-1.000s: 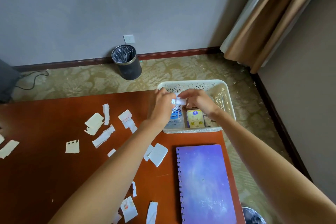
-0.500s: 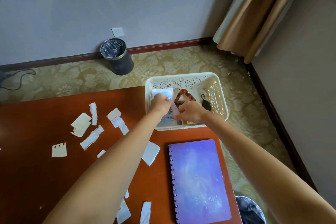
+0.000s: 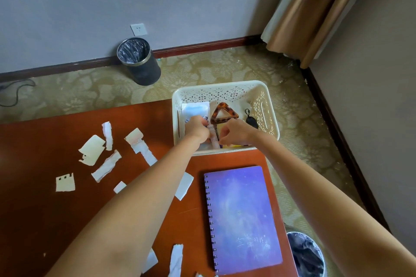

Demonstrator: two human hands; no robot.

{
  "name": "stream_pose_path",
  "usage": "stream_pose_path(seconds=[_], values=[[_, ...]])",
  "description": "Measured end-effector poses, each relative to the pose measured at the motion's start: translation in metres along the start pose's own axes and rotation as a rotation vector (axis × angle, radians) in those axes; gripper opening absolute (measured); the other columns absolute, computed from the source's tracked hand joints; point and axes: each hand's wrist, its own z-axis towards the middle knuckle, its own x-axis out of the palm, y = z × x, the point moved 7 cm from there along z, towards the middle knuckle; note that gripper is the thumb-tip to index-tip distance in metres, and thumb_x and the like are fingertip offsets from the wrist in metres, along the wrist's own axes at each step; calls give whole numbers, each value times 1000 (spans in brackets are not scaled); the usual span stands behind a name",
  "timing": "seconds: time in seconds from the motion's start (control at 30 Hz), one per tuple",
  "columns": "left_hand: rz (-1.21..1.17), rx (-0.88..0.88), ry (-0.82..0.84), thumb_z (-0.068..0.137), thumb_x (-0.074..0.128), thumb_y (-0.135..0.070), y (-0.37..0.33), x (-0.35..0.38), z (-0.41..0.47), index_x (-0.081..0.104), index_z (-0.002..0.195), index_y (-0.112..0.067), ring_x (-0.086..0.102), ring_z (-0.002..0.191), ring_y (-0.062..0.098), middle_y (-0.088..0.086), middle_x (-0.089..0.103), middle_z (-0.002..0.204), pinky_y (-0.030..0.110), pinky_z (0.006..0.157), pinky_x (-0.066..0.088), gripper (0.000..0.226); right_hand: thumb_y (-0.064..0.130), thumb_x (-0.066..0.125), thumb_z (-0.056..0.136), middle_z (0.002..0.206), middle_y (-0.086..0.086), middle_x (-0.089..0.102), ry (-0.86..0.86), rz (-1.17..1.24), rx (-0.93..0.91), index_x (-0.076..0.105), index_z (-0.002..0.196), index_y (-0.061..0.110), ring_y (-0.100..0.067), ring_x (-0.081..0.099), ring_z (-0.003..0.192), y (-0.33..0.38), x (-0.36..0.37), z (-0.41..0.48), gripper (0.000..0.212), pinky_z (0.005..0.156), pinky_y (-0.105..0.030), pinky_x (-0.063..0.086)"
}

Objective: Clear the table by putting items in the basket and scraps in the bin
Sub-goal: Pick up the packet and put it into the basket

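Both my hands are inside the white lattice basket [image 3: 225, 92] at the table's far right corner. My left hand [image 3: 197, 129] and my right hand [image 3: 234, 134] both pinch a small pale tube [image 3: 215, 139] low in the basket. Also in the basket lie a white and blue packet [image 3: 194, 109], a brown triangular hair clip [image 3: 224, 113], a small black object [image 3: 251, 120] and a yellow item, mostly hidden by my right hand. A purple spiral notebook [image 3: 243, 218] lies on the red-brown table [image 3: 33, 220]. Several torn paper scraps [image 3: 105, 166] are scattered left of my arms.
A dark bin with a liner [image 3: 307, 256] stands on the floor by the table's near right corner. A second dark bin [image 3: 138, 60] stands by the far wall under a socket. Curtains [image 3: 315, 7] hang at the right. A cable [image 3: 15, 90] lies on the carpet, far left.
Both hands have lowered the small tube from above the basket's rim down into the basket. The tube has turned from lying across to pointing toward me.
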Motion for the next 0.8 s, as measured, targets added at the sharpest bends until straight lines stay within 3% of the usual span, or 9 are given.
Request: stream_pose_path(seconds=[0.07,0.17,0.53,0.63,0.67,0.7,0.77,0.8], values=[[37,14,22,80,62,7,-1,1,-2,59,121,-3,53,117,33,16,57,126,36,92,48,42,9,60,83,66,-1,59,-15,1,-1,69,86,-1,-11,52,65,1,-2,-2,14,60,-20,41],[81,10,69,76,68,2,0,7,-3,60,114,-5,60,109,33,16,63,117,41,90,54,39,3,54,82,84,-14,66,-44,-4,10,69,89,-4,-19,56,78,1,-4,-5,18,74,-32,50],[335,129,32,89,56,-6,-10,9,-6,56,117,-3,54,116,30,15,58,122,34,92,46,27,4,49,85,105,-15,70,-161,-33,62,70,96,-1,-29,64,99,-7,-10,-9,24,89,-39,54],[326,186,-8,92,52,-6,-14,-1,-12,59,105,-3,59,96,25,9,63,100,28,74,45,16,6,46,89,103,-17,70,-274,-44,71,68,96,-1,-28,66,90,-5,-18,-14,24,85,-39,57],[321,203,-25,92,51,-6,-17,-7,-18,59,93,-5,57,83,22,4,59,85,24,64,42,9,7,45,90,101,-17,70,-316,-47,78,67,97,-2,-27,66,83,-3,-20,-18,25,80,-39,58],[311,215,-57,93,49,-7,-20,-15,-24,55,79,-10,52,71,19,0,52,72,21,57,37,16,7,44,92,100,-18,70,-362,-51,81,66,99,-2,-26,64,76,1,-23,-23,25,75,-37,58],[264,241,-102,93,46,-10,-28,-33,-42,47,66,-18,49,64,18,-2,45,64,25,58,38,28,6,45,91,99,-18,70,-490,-49,65,65,101,0,-28,63,74,13,-29,-40,24,71,-36,56],[219,252,-122,92,47,-12,-29,-43,-54,53,71,-18,56,72,22,0,55,72,27,66,44,22,6,46,89,98,-20,71,-568,-34,48,66,100,1,-33,65,80,21,-31,-52,23,76,-39,56]])
